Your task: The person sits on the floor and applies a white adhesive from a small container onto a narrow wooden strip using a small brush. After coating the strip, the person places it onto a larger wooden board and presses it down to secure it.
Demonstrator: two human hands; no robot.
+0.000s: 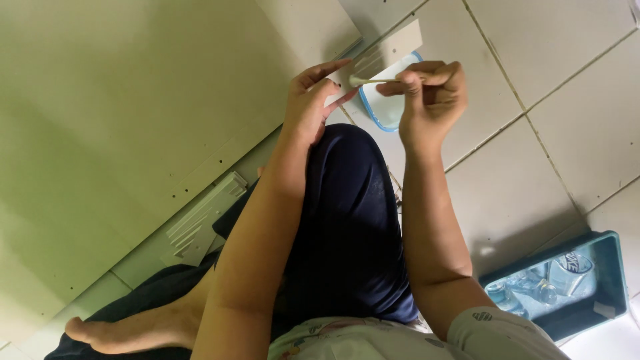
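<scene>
My right hand (pixel 430 93) pinches a thin wooden stick with a pale blob on its tip (pixel 363 81), held level above a small white dish with a blue rim (pixel 385 107). My left hand (pixel 312 100) is spread open just left of the stick's tip, its fingers resting at the edge of a large pale wooden panel (pixel 133 100) lying on the floor. A narrow white board strip (pixel 393 48) lies beyond the dish. My knee in dark trousers (pixel 347 200) rises between both forearms.
White floor tiles (pixel 533 120) stretch to the right. A teal plastic tray (pixel 617 267) with clear bags of small parts sits at the lower right. A short stack of pale strips (pixel 203 220) lies under the panel's edge. My bare foot (pixel 127 330) rests at the lower left.
</scene>
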